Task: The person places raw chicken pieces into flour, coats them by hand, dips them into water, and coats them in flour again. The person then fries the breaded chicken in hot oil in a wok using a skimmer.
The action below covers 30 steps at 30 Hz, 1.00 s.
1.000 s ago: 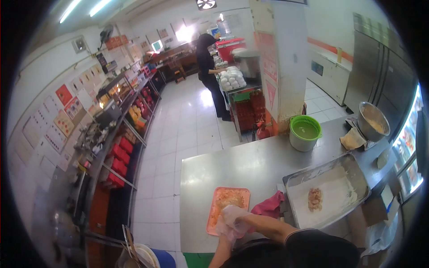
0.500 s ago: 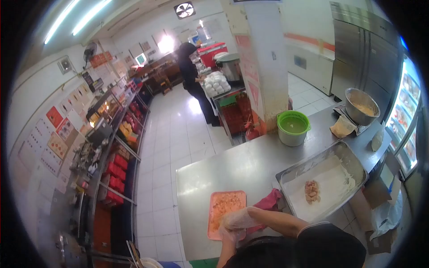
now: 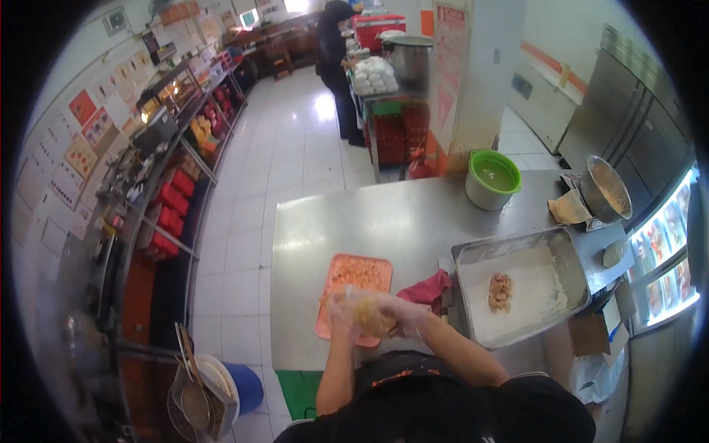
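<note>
Both my hands wear thin clear plastic gloves and come together above the near end of a pink-orange tray (image 3: 323, 325). Crumbly orange-brown bits (image 3: 360, 275) cover the tray's far part. Between my hands is a yellowish lump of food (image 3: 371, 315), partly hidden by fingers. My left hand (image 3: 341, 308) closes against its left side; my right hand (image 3: 408, 317) curls round it from the right. A crumpled dark-pink cloth (image 3: 427, 288) lies just beyond my right hand.
Right of the cloth stands a deep metal pan (image 3: 459, 262) of white powder with a heap of meat pieces (image 3: 501, 292). A green-rimmed tub (image 3: 493, 177) and metal bowl (image 3: 607, 188) stand farther back. Beyond the steel table (image 3: 310, 229), a person in dark clothes (image 3: 336, 74) stands at another table.
My view has tilted down and shifted. My hands, earlier pressed together at the tray's near right corner, are now farther over the tray, with the yellowish lump showing between them.
</note>
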{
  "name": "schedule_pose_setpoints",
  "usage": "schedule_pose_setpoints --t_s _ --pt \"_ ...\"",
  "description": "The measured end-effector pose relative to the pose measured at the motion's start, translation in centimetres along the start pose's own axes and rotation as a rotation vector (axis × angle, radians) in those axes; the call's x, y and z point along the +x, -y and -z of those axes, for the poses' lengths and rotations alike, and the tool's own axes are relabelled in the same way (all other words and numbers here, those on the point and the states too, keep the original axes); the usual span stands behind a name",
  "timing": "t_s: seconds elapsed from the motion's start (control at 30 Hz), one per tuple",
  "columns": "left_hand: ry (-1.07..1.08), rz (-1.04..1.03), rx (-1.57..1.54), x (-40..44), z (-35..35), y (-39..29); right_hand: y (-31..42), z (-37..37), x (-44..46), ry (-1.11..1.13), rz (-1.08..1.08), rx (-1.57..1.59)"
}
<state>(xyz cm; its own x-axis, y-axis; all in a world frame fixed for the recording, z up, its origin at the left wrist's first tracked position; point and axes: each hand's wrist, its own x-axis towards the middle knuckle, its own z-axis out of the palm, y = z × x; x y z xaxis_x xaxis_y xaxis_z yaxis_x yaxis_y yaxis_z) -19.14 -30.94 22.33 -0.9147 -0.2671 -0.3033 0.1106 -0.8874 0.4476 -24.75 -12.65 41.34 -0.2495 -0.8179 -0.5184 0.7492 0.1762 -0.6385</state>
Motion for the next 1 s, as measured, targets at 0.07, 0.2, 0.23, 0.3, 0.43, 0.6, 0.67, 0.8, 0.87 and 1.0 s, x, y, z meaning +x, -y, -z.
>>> schedule_pose_setpoints --t_s 0.07,0.2,0.23,0.3,0.43,0.6,0.67,0.8,0.87,1.0 --pt "-0.125 0.051 -0.040 -0.7 -1.9 0.5 -0.5 0.0 0.2 -0.015 0.063 0.207" --pt "0.026 -0.059 0.399 -4.2 -6.3 -0.2 -1.5 0.9 1.1 -0.148 0.065 0.257" --pt "-0.017 0.034 0.148 -5.6 -8.6 -1.2 -1.7 1.2 1.2 -0.160 0.070 0.219" --pt "-0.031 0.046 0.139 -6.4 -11.5 -1.6 -1.5 1.0 0.9 -0.181 0.075 0.186" --pt "-0.054 0.090 0.140 -6.7 -14.3 -1.0 -0.1 0.3 1.1 -0.285 0.171 0.036" --pt "0.025 -0.023 0.149 -3.9 -9.2 2.7 -2.2 4.3 6.2 -0.316 0.920 -1.342" --pt "0.117 -0.276 0.502 -3.8 -8.0 3.5 -3.9 4.4 7.6 -0.430 0.833 -1.235" --pt "-0.117 -0.167 0.263 -5.7 -9.2 4.0 -3.0 1.2 6.1 -0.707 0.185 -1.221" --pt "-0.098 -0.341 0.537 -7.4 -11.1 3.9 -3.3 1.4 5.7 -0.701 0.325 -1.218" --pt "-0.093 -0.155 0.350 -6.8 -12.7 2.7 -3.4 1.2 5.1 -0.686 0.542 -1.221"
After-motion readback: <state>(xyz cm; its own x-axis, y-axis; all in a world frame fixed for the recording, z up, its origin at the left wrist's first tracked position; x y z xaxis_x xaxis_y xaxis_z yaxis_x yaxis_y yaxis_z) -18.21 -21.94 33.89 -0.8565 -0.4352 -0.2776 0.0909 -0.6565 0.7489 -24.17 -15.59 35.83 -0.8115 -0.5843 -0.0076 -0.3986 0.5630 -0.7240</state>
